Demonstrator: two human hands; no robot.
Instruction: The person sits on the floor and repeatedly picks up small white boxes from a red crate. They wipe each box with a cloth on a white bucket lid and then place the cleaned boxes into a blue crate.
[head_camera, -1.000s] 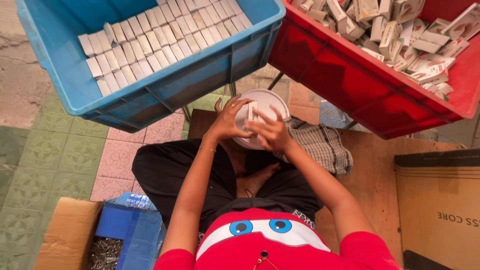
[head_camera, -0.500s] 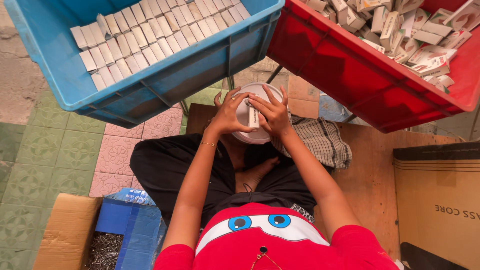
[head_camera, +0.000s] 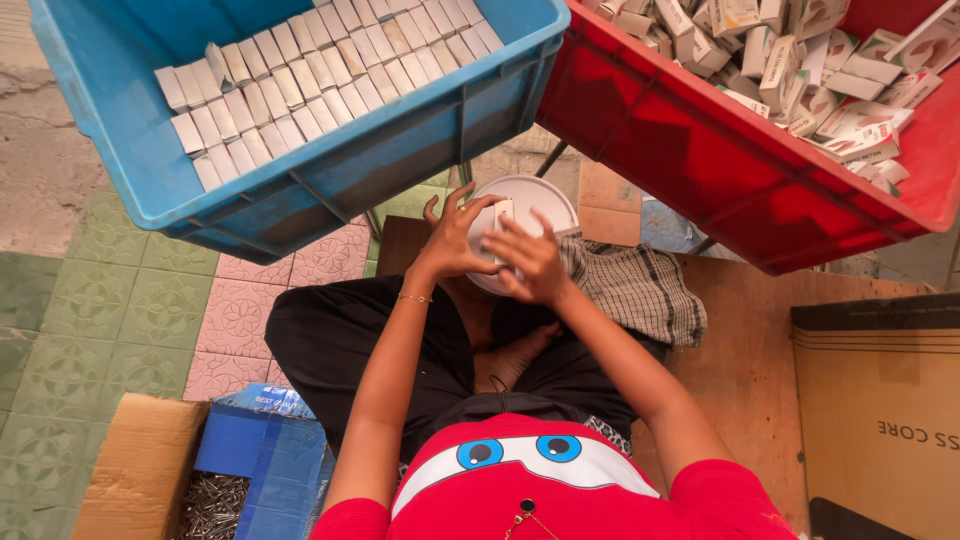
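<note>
Both hands, left (head_camera: 455, 240) and right (head_camera: 530, 262), close their grip on a small white box (head_camera: 502, 215) over the white bowl (head_camera: 540, 195). Blue crate (head_camera: 330, 190) holds neat rows of boxes; red crate (head_camera: 700, 150) is heaped with loose ones, so plenty looks left.

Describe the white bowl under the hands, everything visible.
The white bowl is round, looks like plastic, and sits low in front of the crossed legs, between the blue crate and the red crate. Its far rim shows; the left hand and right hand cover the near part, holding a small white box over it. A checked cloth lies against its right side. Contents hidden.
</note>
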